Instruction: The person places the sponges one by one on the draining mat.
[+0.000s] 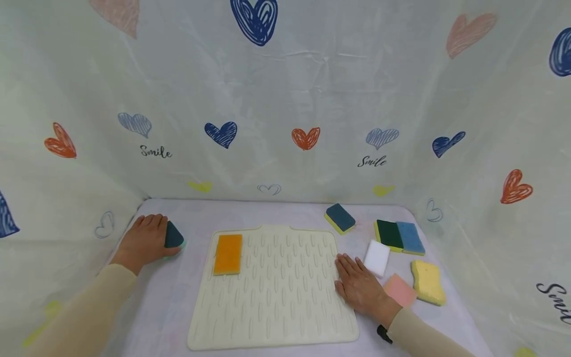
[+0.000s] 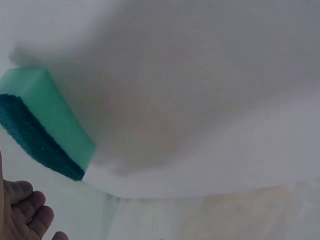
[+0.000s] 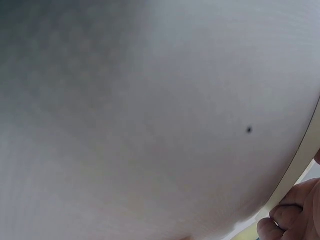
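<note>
A teal-topped, light-green sponge [image 1: 172,236] is at the left of the table, partly hidden by my left hand [image 1: 147,240]. The thumb extends along its near side. In the left wrist view a gap shows between the sponge [image 2: 55,117] and the loosely bent fingers [image 2: 31,212]. My right hand [image 1: 359,285] rests on the right edge of a cream ribbed mat [image 1: 285,297], fingers extended. An orange sponge [image 1: 228,254] lies at the mat's upper left. In the right wrist view, bent fingertips [image 3: 285,217] show beside the mat's pale edge [image 3: 295,175].
Right of the mat lie a white sponge [image 1: 376,258], a pink sponge [image 1: 400,290], a yellow sponge [image 1: 427,282], a dark-green-topped sponge [image 1: 389,235] and a blue sponge [image 1: 410,238]. A navy-and-yellow sponge [image 1: 340,218] sits behind the mat. A heart-printed curtain [image 1: 276,89] surrounds the table.
</note>
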Motion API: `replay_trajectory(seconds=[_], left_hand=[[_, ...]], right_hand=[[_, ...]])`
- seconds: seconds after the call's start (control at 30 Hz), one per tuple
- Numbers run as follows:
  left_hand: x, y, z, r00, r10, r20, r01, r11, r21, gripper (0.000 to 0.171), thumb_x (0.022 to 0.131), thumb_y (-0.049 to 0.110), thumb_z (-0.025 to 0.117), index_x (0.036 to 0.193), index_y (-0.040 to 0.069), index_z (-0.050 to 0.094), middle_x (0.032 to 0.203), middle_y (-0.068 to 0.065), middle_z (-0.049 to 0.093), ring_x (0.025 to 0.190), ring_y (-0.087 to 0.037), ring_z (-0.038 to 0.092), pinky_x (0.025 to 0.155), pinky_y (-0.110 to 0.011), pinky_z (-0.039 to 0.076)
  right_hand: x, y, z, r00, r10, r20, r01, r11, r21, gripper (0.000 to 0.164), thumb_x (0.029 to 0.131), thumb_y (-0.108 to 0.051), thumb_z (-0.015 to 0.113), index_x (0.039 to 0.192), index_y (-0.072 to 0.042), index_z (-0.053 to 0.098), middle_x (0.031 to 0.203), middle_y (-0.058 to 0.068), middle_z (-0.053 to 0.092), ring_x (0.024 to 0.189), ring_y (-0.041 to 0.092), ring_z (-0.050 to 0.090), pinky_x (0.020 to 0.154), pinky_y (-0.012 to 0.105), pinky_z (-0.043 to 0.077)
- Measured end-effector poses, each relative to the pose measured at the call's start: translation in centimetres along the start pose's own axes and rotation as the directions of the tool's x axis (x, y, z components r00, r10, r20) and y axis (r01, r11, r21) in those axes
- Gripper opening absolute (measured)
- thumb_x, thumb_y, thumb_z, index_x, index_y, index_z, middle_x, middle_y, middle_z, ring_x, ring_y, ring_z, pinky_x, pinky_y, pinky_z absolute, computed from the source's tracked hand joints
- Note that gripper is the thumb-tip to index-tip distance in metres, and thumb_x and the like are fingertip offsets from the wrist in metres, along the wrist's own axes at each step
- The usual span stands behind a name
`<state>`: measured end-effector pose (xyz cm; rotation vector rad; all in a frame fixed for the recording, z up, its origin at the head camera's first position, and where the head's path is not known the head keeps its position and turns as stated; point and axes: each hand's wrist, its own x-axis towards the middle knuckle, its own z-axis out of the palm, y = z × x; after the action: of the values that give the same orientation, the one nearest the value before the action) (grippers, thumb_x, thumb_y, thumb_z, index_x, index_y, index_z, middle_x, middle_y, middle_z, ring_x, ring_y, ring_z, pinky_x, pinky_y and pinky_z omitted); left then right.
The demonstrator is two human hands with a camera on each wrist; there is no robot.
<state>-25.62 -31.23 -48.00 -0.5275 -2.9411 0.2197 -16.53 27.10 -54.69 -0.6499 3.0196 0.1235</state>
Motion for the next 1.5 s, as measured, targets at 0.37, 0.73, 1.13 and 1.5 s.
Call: replay_trajectory(seconds=[0.37, 0.73, 1.13, 1.5], left_hand=[[-0.3, -0.2, 1.1, 0.999, 0.030, -0.017, -0.029, 0.999, 0.042, 0.096, 0.080, 0.059, 0.086, 0.124, -0.022, 0.057, 0.116, -0.036, 0.063, 0.110, -0.050, 0.060, 0.102, -0.062, 0.049], [-0.1, -0.3, 2.5, 0.998, -0.019, 0.054, 0.021, 0.999, -0.036, 0.100, 0.083, 0.055, 0.084, 0.133, -0.024, 0.048, 0.112, -0.039, 0.061, 0.104, -0.051, 0.061, 0.100, -0.060, 0.051], [0.8, -0.4, 3.1, 0.932, 0.063, -0.358, -0.066, 0.998, 0.004, 0.119, 0.060, 0.046, 0.100, 0.135, -0.025, 0.041, 0.119, -0.041, 0.054, 0.107, -0.054, 0.055, 0.097, -0.064, 0.049], [1.5, -0.1, 2.2, 0.871, 0.120, -0.477, -0.103, 0.993, 0.063, 0.116, 0.056, 0.041, 0.099, 0.133, -0.023, 0.041, 0.113, -0.038, 0.053, 0.103, -0.052, 0.054, 0.095, -0.061, 0.050]], right_hand=[[-0.2, 0.1, 0.0, 1.000, -0.010, -0.024, 0.009, 1.000, -0.007, 0.064, 0.111, -0.039, 0.049, 0.157, 0.004, 0.044, 0.166, 0.019, 0.042, 0.155, 0.036, 0.039, 0.126, 0.057, 0.032], [-0.1, 0.0, -0.1, 1.000, -0.011, -0.014, 0.011, 1.000, -0.003, 0.062, 0.111, -0.037, 0.048, 0.157, 0.006, 0.044, 0.166, 0.020, 0.042, 0.155, 0.037, 0.039, 0.126, 0.057, 0.031], [-0.1, -0.2, 0.0, 1.000, 0.001, -0.011, -0.001, 1.000, -0.009, 0.063, 0.111, -0.037, 0.049, 0.157, 0.005, 0.044, 0.166, 0.020, 0.042, 0.155, 0.037, 0.039, 0.126, 0.057, 0.031], [-0.2, -0.3, -0.1, 0.999, -0.002, -0.034, 0.002, 1.000, 0.002, 0.062, 0.109, -0.035, 0.052, 0.156, 0.005, 0.045, 0.165, 0.020, 0.044, 0.154, 0.037, 0.041, 0.125, 0.058, 0.032]])
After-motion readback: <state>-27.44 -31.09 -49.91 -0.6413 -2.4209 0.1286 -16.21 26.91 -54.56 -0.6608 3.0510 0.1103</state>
